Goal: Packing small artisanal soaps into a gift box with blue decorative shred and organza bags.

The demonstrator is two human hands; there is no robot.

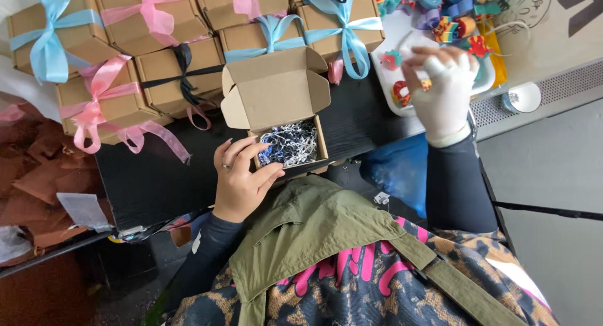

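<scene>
Your left hand [242,178] grips the open box [286,122], your gloved right hand [443,90] pinches a small toy [426,84]; squeeze loosely and it could drop.

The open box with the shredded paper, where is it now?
In the head view the open box sits mid-frame on the black table, just in front of the ribboned boxes; the left hand holds its near-left corner.
</scene>
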